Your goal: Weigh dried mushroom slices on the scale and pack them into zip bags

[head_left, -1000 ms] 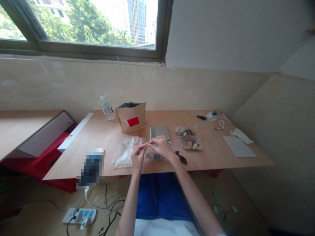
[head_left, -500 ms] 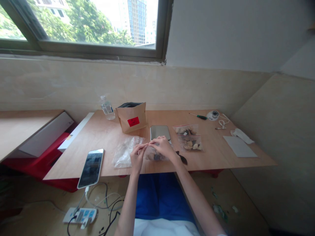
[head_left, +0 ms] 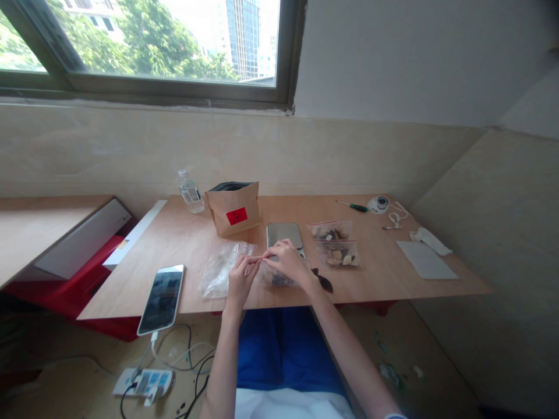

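- Grip: the left hand (head_left: 239,278) and right hand (head_left: 286,262) meet fingertip to fingertip over a small clear bag (head_left: 274,276) of dark pieces. Both sets of fingers are pinched together on the bag's top edge, at what looks like a red seal strip; the exact contact is too small to confirm.
- Location: the small clear bag rests on the tabletop (head_left: 183,238) close to its near edge, roughly midway along that edge.
- Adjacent items: a crumpled empty clear bag (head_left: 220,267) lies just beside the left hand. A dark loose piece (head_left: 324,283) sits at the near edge, just right of the right wrist. A grey flat device (head_left: 284,234) lies just beyond the hands.
- Further out: two filled bags (head_left: 335,244) lie to the right; a brown paper pouch (head_left: 233,208) and a water bottle (head_left: 190,191) stand toward the far edge; a phone (head_left: 162,298) overhangs the near left corner.
- Risk, judged: an uneven pinch could leave the seal part open and spill the contents. A forearm sweep could knock the dark loose piece or the phone off the near edge.
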Motion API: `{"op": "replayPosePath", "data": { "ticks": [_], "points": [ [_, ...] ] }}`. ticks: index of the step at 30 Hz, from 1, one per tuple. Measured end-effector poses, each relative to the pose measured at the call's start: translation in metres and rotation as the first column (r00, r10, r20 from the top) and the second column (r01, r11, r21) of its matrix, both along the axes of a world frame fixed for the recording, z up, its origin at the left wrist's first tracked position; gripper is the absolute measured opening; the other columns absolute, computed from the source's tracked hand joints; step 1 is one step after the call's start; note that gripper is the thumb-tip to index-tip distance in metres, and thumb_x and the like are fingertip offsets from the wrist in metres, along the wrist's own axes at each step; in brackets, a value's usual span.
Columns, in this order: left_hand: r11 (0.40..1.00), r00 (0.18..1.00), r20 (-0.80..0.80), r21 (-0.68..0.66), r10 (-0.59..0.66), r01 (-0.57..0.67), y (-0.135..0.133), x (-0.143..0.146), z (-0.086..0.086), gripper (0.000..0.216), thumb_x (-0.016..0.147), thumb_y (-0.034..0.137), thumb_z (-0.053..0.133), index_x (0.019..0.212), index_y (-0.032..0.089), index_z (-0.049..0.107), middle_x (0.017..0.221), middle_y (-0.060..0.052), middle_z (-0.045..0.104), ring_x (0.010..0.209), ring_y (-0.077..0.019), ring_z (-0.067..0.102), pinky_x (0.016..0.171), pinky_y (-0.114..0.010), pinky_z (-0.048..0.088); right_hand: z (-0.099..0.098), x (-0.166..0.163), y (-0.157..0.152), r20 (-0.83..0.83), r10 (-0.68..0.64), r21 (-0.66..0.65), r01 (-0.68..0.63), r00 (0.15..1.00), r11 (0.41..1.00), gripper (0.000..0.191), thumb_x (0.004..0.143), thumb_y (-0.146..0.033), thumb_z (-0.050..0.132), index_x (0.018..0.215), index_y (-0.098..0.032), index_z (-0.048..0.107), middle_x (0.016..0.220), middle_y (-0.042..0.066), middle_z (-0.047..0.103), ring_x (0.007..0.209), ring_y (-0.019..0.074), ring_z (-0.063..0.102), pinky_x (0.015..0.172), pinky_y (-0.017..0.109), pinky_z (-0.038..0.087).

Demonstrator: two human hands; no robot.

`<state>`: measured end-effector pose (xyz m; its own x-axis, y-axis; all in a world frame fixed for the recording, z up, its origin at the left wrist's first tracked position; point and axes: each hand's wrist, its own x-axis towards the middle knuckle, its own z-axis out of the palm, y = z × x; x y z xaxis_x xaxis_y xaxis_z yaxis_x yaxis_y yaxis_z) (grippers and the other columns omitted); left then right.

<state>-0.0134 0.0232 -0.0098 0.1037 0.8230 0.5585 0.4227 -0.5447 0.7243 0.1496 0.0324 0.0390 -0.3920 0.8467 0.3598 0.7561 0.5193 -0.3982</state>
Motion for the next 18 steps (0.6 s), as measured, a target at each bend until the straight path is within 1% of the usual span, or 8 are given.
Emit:
{"op": "replayPosePath", "data": {
  "ticks": [5,7,9,13,18],
  "points": [
    [1.000,1.000,-0.014,0.018,0.015,-0.015,-0.002,0.000,0.000,0.013,0.085,0.026,0.053,0.090,0.020,0.063,0.087,-0.003,0.063,0.083,-0.0148,0.061,0.073,-0.025,0.048,-0.002,0.001,-0.001,-0.035,0.002,0.013,-0.001,0.999,1.000,0.010,0.084,-0.027,0.061,0.083,-0.019,0.068,0.083,0.002,0.071,0.084,0.0171,0.058,0.085,0.032,0.032],
    [1.000,1.000,-0.008,0.019,-0.001,0.002,-0.002,0.000,0.001,0.013,0.086,0.025,0.052,0.091,0.021,0.063,0.089,-0.003,0.063,0.085,-0.0147,0.061,0.075,-0.026,0.047,-0.002,0.004,-0.001,-0.069,0.006,-0.013,-0.007,0.998,1.000,0.011,0.084,-0.029,0.061,0.085,-0.021,0.068,0.086,0.002,0.071,0.084,0.0166,0.058,0.084,0.031,0.032],
    [1.000,1.000,0.003,0.012,-0.023,0.023,-0.002,-0.001,0.002,0.013,0.086,0.025,0.052,0.091,0.021,0.064,0.089,-0.003,0.064,0.085,-0.0146,0.061,0.076,-0.026,0.047,-0.002,0.008,-0.001,-0.091,-0.005,-0.054,0.000,0.996,0.999,0.010,0.083,-0.029,0.062,0.083,-0.022,0.069,0.086,0.001,0.072,0.083,0.0164,0.059,0.082,0.031,0.031],
    [1.000,1.000,0.015,-0.013,-0.020,0.020,-0.001,-0.002,0.005,0.012,0.084,0.027,0.055,0.086,0.021,0.065,0.085,-0.002,0.065,0.080,-0.0146,0.062,0.072,-0.025,0.047,0.001,0.013,-0.002,-0.104,-0.031,-0.105,0.020,0.994,0.994,0.010,0.082,-0.028,0.063,0.076,-0.023,0.070,0.082,0.000,0.072,0.079,0.0158,0.058,0.080,0.032,0.030],
    [0.999,0.999,0.021,-0.027,-0.028,0.028,0.000,-0.003,0.007,0.012,0.082,0.028,0.057,0.083,0.021,0.066,0.081,-0.002,0.065,0.077,-0.0144,0.062,0.068,-0.025,0.047,0.006,0.011,-0.004,-0.107,-0.033,-0.117,0.020,0.994,0.993,0.009,0.082,-0.027,0.064,0.077,-0.023,0.070,0.081,0.000,0.072,0.078,0.0154,0.058,0.080,0.031,0.029]
  ]
}}
